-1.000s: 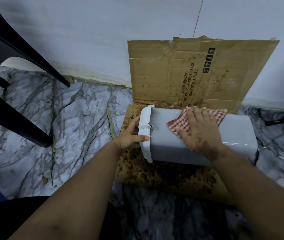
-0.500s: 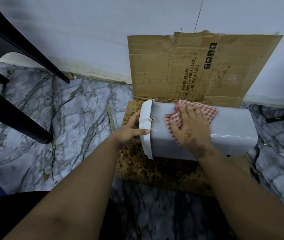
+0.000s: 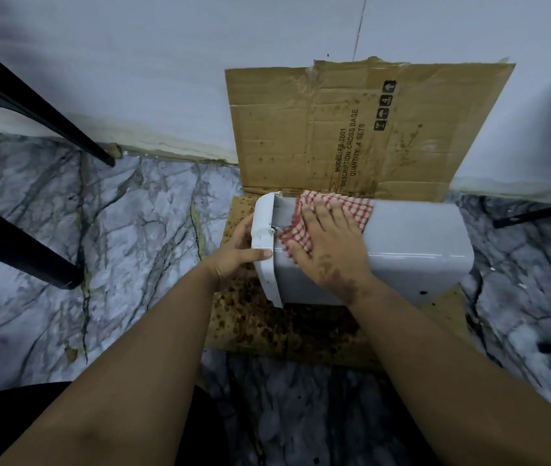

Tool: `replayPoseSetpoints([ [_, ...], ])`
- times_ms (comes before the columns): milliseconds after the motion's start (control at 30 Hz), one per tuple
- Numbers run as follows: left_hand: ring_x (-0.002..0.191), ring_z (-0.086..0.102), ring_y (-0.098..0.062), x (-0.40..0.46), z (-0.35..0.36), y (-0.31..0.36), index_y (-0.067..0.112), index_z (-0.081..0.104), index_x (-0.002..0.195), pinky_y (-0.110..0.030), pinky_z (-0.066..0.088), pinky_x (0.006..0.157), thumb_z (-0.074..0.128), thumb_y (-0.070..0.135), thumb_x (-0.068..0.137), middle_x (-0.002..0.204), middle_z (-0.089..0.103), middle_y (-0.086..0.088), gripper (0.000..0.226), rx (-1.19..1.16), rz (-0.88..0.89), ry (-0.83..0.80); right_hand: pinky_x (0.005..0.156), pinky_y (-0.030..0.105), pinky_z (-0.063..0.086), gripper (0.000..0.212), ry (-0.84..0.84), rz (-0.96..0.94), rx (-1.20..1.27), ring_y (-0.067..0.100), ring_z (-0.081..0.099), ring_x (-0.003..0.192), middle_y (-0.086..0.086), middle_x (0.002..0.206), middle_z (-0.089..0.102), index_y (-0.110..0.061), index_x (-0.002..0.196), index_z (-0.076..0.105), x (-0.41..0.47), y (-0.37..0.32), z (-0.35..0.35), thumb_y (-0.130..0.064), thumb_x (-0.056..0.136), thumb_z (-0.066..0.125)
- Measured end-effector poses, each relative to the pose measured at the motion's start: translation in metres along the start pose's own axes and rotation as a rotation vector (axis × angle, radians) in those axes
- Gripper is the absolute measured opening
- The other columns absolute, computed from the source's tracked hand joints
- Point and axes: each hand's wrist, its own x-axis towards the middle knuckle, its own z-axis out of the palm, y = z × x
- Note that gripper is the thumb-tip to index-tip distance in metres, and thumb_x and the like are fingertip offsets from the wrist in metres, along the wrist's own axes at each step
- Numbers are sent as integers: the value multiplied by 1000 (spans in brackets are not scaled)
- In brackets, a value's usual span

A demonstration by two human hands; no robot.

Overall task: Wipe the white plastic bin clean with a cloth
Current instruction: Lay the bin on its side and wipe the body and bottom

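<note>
- White rectangular plastic bin (image 3: 412, 243) lies on its side on stained brown cardboard (image 3: 301, 327); its inside is hidden.
- Left hand (image 3: 235, 257) grips its rim.
- Right hand (image 3: 326, 245), fingers spread, presses red-checked cloth (image 3: 341, 203) flat onto the bin's upper side.

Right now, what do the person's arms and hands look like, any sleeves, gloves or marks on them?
Both forearms are bare as far as the frame shows, with no sleeves, and nothing visible on the wrists. No gloves. The right hand has dark smudges across its back and wrist. The left hand looks unmarked. No rings are visible on the fingers.
</note>
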Motion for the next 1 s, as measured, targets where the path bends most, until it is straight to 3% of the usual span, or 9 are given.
replayPoseSetpoints([
  [67,130,56,-26,0,0,0,50,37,148,-54,57,93,88,31,67,148,51,6,98,-14,9,4,123,49,9,83,17,38,-24,30,10,152,9,165,15,-18,157,21,-12,36,-6,-69,92,17],
  [200,124,58,-24,-2,5,5,48,36,149,-38,59,73,83,28,68,146,50,8,95,-14,-7,22,121,51,19,81,49,144,-67,33,23,149,12,161,28,-15,154,33,-43,127,-13,-66,93,16],
  [300,122,59,-20,-4,8,7,49,34,149,-37,59,72,82,28,69,146,51,10,95,-9,-13,29,122,52,13,79,77,221,-74,36,23,148,15,159,30,-11,153,34,-61,163,-17,-62,94,17],
  [367,123,59,-22,-4,9,8,49,35,149,-40,59,77,83,28,68,146,52,9,96,-16,-18,34,122,54,9,78,117,274,-78,40,23,147,20,158,32,-7,151,36,-62,157,-15,-57,93,23],
  [467,125,58,-23,-3,10,10,51,36,147,-45,56,86,86,35,61,145,53,10,100,-10,-26,38,120,56,16,76,118,314,-44,45,29,142,21,155,36,-7,150,37,-50,113,-13,-56,93,24],
  [567,120,59,-19,-5,14,15,51,34,148,-40,57,77,79,31,70,142,54,12,93,26,-30,60,119,57,17,75,78,194,26,42,26,144,16,156,33,-13,151,31,-26,51,-7,-58,92,21],
  [700,112,60,-18,-6,16,18,44,34,148,-37,56,69,71,29,72,136,55,8,86,45,-42,89,122,55,7,73,26,24,30,41,13,149,17,163,19,-16,156,21,-1,-13,8,-56,95,21],
  [867,101,59,-9,-5,22,21,38,37,146,-23,52,60,70,17,84,130,56,8,73,80,-8,117,123,50,9,73,33,-55,-9,37,19,149,14,162,21,-18,157,20,-1,19,5,-60,96,21],
  [1000,103,60,-9,-6,23,27,45,40,142,-28,53,61,74,34,64,125,58,18,85,90,-24,111,122,54,13,74,89,80,8,36,20,149,14,162,23,-18,156,25,-25,87,-2,-61,95,23],
])
